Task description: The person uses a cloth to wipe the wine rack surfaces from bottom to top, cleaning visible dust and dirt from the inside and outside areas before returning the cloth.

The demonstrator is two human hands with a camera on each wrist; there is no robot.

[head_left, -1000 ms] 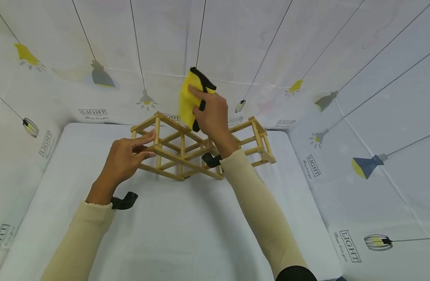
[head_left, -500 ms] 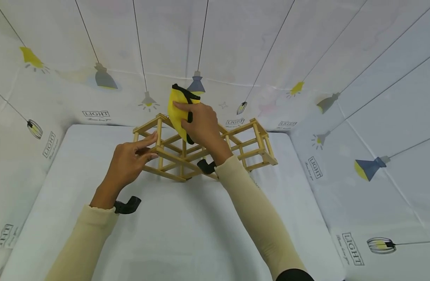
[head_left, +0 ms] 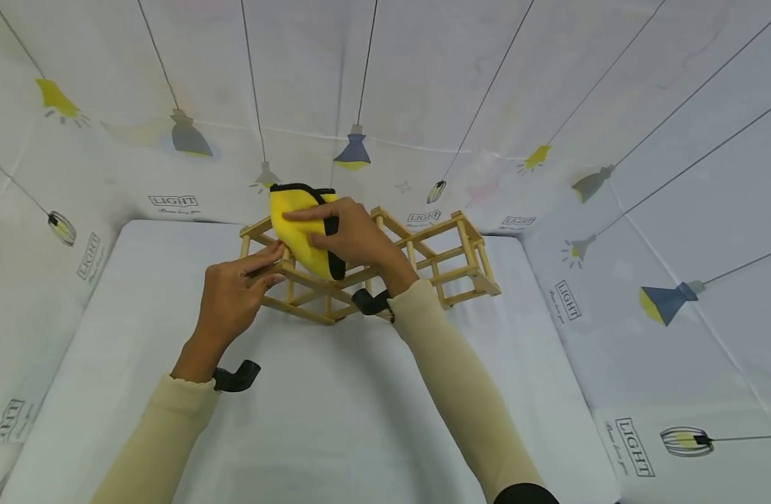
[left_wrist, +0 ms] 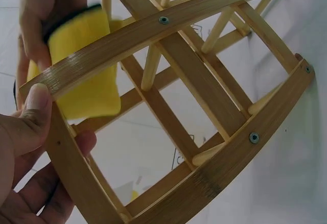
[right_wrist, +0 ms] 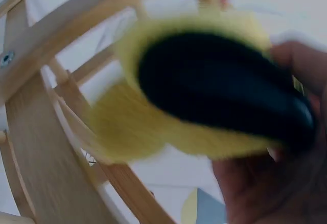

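Observation:
A wooden slatted rack (head_left: 467, 269) with round dowels and screwed joints stands on the white table. My left hand (head_left: 230, 294) grips the rack's left end; in the left wrist view its thumb (left_wrist: 37, 98) lies on a corner, with fingers curled behind the slat. My right hand (head_left: 356, 234) pinches a folded yellow cloth (head_left: 293, 224) with black edging. The cloth lies against the rack's upper left part, close to the left fingertips. In the right wrist view the cloth (right_wrist: 127, 127) is blurred, its black edge toward the camera. Part of the rack is hidden behind cloth and right hand.
The white tabletop (head_left: 309, 420) spreads in front of the rack. Behind and at the sides rise white walls (head_left: 423, 77) printed with hanging lamps and "LIGHT" lettering. A black wrist strap piece (head_left: 237, 376) juts from the left wrist.
My right hand has brought the yellow cloth down and left, from above the rack onto its left part. My left hand keeps its grip on the left end; the rack stays put.

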